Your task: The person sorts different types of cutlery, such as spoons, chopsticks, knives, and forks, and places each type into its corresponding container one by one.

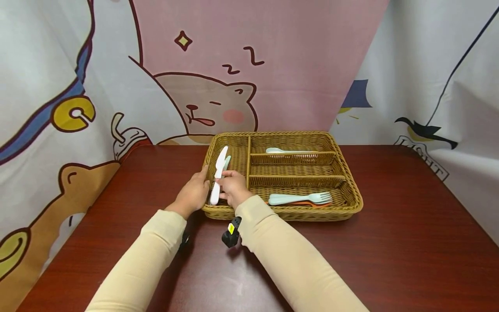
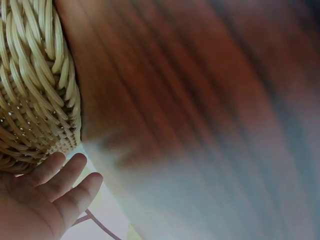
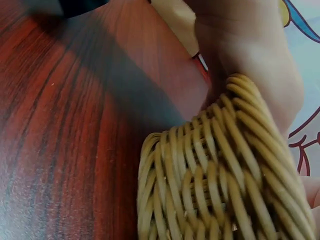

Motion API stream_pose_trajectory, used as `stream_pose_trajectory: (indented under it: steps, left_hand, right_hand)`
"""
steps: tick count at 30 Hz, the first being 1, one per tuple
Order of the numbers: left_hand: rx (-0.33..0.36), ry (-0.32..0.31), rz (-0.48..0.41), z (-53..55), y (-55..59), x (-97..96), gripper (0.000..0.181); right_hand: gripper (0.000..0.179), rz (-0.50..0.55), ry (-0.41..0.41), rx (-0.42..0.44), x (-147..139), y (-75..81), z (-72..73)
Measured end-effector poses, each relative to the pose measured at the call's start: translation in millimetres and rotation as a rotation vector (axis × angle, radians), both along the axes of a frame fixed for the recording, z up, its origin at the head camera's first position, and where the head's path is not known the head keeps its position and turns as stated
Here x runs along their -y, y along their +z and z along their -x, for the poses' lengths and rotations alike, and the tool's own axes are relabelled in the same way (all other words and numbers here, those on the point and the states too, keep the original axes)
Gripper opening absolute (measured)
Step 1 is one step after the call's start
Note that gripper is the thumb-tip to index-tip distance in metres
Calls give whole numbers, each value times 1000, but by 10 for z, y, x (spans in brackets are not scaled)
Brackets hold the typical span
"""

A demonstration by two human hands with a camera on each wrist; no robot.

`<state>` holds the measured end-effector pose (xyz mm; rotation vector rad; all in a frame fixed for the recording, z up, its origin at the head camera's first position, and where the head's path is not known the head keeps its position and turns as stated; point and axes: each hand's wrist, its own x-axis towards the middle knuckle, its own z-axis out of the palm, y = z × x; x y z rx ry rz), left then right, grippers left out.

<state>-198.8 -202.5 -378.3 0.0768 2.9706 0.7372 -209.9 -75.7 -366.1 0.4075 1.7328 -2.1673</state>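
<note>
In the head view, a woven divided basket (image 1: pixel 354 206) stands on the table. My left hand (image 1: pixel 192 193) rests at its left side, fingers extended along the outer wall; the left wrist view shows these fingers (image 2: pixel 70 182) by the weave. My right hand (image 1: pixel 235 186) reaches over the front rim into the left compartment and pinches a white plastic knife (image 1: pixel 221 159) by its handle. The knife slants, blade toward the back. Beside it lies a pale green utensil (image 1: pixel 227 161), partly hidden. The right wrist view shows mostly the basket wall (image 3: pixel 205 185), with the right hand (image 3: pixel 255 55) above it.
Pale green forks (image 1: pixel 296 198) lie over an orange utensil (image 1: pixel 325 204) in the front right compartment. A pale green utensil (image 1: pixel 277 150) lies in the back right one, partly behind a divider (image 1: pixel 296 158). A printed curtain (image 1: pixel 304 65) hangs behind the dark red table (image 1: pixel 409 242).
</note>
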Motion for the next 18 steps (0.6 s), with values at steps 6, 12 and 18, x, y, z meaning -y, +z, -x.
stream_pose_trajectory:
  steps: [6, 12, 18]
  left_hand:
    - [-2, 5, 8, 25, -27, 10, 56]
    - [-9, 6, 8, 13, -23, 12, 56]
    - [3, 4, 9, 12, -26, 4, 56]
  right_hand:
    - [32, 3, 0, 12, 13, -32, 16]
    - [32, -14, 13, 14, 25, -45, 22]
    - [32, -26, 23, 19, 23, -51, 15]
